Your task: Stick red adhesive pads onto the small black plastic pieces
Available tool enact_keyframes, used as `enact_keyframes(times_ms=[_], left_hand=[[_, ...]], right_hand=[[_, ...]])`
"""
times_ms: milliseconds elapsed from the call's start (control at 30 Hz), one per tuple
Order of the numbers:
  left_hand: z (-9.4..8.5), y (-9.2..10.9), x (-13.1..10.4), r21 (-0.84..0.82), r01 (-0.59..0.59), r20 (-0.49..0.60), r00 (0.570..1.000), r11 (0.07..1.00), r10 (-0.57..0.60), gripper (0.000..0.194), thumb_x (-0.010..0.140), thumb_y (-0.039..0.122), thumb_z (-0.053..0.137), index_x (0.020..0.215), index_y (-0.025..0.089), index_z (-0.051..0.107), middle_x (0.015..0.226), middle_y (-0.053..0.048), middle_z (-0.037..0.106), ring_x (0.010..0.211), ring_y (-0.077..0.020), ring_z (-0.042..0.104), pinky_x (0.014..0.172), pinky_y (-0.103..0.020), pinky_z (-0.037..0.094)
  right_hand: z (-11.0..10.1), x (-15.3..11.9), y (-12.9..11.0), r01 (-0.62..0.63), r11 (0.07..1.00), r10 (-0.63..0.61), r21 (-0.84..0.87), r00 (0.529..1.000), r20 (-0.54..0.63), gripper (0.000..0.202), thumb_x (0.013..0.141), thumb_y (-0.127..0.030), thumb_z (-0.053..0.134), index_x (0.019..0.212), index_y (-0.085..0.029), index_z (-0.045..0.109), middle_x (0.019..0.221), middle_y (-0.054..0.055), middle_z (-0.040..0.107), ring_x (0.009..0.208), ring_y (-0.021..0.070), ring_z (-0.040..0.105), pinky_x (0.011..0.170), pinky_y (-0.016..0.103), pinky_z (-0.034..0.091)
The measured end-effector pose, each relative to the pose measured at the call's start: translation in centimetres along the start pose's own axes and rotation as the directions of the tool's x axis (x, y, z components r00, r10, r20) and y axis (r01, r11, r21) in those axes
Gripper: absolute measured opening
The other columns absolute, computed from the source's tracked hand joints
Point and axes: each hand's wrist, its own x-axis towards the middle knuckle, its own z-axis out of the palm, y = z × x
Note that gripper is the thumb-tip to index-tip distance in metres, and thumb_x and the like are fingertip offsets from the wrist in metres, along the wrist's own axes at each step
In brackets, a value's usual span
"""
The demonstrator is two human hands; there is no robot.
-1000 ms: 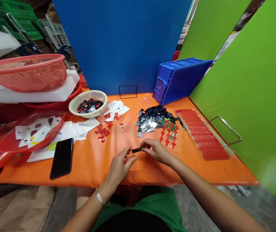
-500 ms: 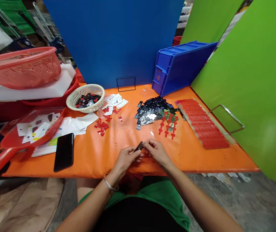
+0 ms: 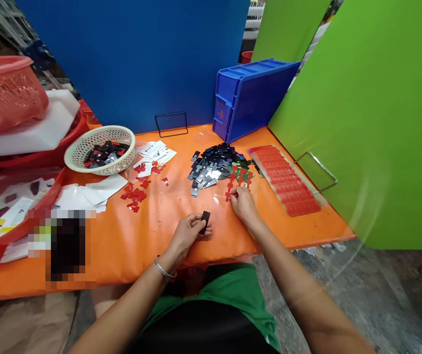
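One small black piece (image 3: 205,222) is pinched in the left hand's (image 3: 192,229) fingers over the orange table (image 3: 152,246), and the right hand's (image 3: 243,202) fingers touch the red stickers (image 3: 230,185), but I cannot tell if they grip one.

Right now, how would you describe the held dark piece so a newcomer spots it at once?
Start at the orange table below the blue panel. Toward its near edge, find the left hand with the bracelet. Its grip holds the dark oblong piece, apart from the heap of dark pieces farther back.
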Motion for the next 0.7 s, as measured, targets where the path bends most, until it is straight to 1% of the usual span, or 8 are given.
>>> enact_keyframes(times_ms=[100, 233, 300, 333, 400, 500, 600, 700], left_hand=[[0.6, 0.1, 1.1, -0.016, 0.004, 0.02, 1.0, 1.0, -0.003, 0.011, 0.079, 0.014, 0.06, 0.088, 0.009, 0.056, 0.078, -0.009, 0.067, 0.06, -0.0115, 0.064, 0.067, -0.03, 0.056], [1.7, 0.7, 3.1, -0.018, -0.026, 0.02, 0.999, 0.999, 0.026, 0.007, 0.081, 0.011, 0.056, 0.088, 0.01, 0.054, 0.075, -0.008, 0.067, 0.06, -0.0114, 0.064, 0.068, -0.031, 0.056], [2.4, 1.3, 4.4, -0.002, -0.048, 0.0, 0.999, 0.999, 0.048, 0.006, 0.082, 0.009, 0.053, 0.088, 0.01, 0.053, 0.075, -0.007, 0.067, 0.058, -0.0107, 0.064, 0.067, -0.031, 0.056], [2.9, 1.6, 5.1, 0.008, -0.06, -0.01, 0.998, 0.998, 0.06, 0.007, 0.081, 0.007, 0.052, 0.088, 0.01, 0.053, 0.075, -0.007, 0.067, 0.057, -0.01, 0.063, 0.066, -0.03, 0.055], [3.7, 2.2, 6.5, 0.033, -0.086, 0.006, 0.996, 0.996, 0.086, 0.008, 0.081, 0.006, 0.05, 0.085, 0.011, 0.054, 0.072, -0.005, 0.066, 0.055, -0.0089, 0.061, 0.063, -0.027, 0.054], [4.8, 2.7, 8.4, 0.039, -0.127, 0.021, 0.992, 0.991, 0.126, 0.008, 0.079, 0.004, 0.051, 0.08, 0.011, 0.054, 0.066, -0.003, 0.064, 0.052, -0.0073, 0.059, 0.06, -0.023, 0.052], [5.6, 2.6, 9.9, 0.019, -0.138, -0.038, 0.99, 0.99, 0.138, 0.012, 0.077, 0.001, 0.051, 0.079, 0.012, 0.053, 0.065, -0.002, 0.064, 0.054, -0.0069, 0.06, 0.06, -0.021, 0.051], [5.9, 2.3, 10.8, 0.033, -0.14, -0.061, 0.988, 0.99, 0.142, 0.013, 0.077, 0.0, 0.05, 0.079, 0.012, 0.053, 0.063, 0.0, 0.063, 0.056, -0.0074, 0.061, 0.062, -0.02, 0.05]], right_hand=[[0.2, 0.6, -0.2, -0.055, 0.998, 0.056, -0.036, 0.997, 0.05, 0.008, 0.073, -0.016, 0.053, 0.066, -0.02, 0.055, 0.075, 0.005, 0.06, 0.071, 0.0179, 0.055, 0.066, 0.028, 0.041], [0.2, 1.3, -0.7, -0.14, 0.989, 0.144, -0.051, 0.984, 0.106, 0.006, 0.071, -0.016, 0.056, 0.067, -0.02, 0.055, 0.075, 0.004, 0.061, 0.066, 0.0167, 0.055, 0.059, 0.027, 0.038], [0.2, 1.5, -0.6, -0.14, 0.989, 0.146, -0.054, 0.981, 0.13, 0.006, 0.071, -0.016, 0.056, 0.067, -0.021, 0.055, 0.077, 0.004, 0.061, 0.065, 0.0164, 0.054, 0.058, 0.026, 0.037], [0.3, 1.5, -0.5, -0.129, 0.99, 0.135, -0.057, 0.982, 0.128, 0.005, 0.071, -0.016, 0.056, 0.068, -0.02, 0.055, 0.078, 0.004, 0.061, 0.066, 0.0165, 0.054, 0.058, 0.026, 0.038], [0.6, 1.3, -0.4, -0.098, 0.993, 0.104, -0.067, 0.991, 0.089, 0.004, 0.073, -0.017, 0.055, 0.075, -0.02, 0.057, 0.083, 0.006, 0.06, 0.07, 0.0178, 0.054, 0.061, 0.028, 0.039], [1.1, 0.4, -0.4, -0.048, 0.995, 0.05, -0.082, 0.999, 0.011, 0.013, 0.078, -0.019, 0.051, 0.087, -0.019, 0.06, 0.095, 0.01, 0.058, 0.078, 0.0208, 0.054, 0.066, 0.031, 0.04], [1.4, -0.6, -0.7, -0.009, 0.995, 0.009, -0.096, 1.0, -0.001, 0.018, 0.084, -0.019, 0.044, 0.083, -0.018, 0.062, 0.095, 0.011, 0.056, 0.083, 0.0219, 0.053, 0.07, 0.032, 0.04], [1.4, -0.9, -1.1, -0.033, 0.994, 0.031, -0.101, 0.999, -0.023, 0.017, 0.085, -0.019, 0.044, 0.081, -0.019, 0.06, 0.093, 0.009, 0.055, 0.084, 0.0221, 0.052, 0.068, 0.031, 0.04]])
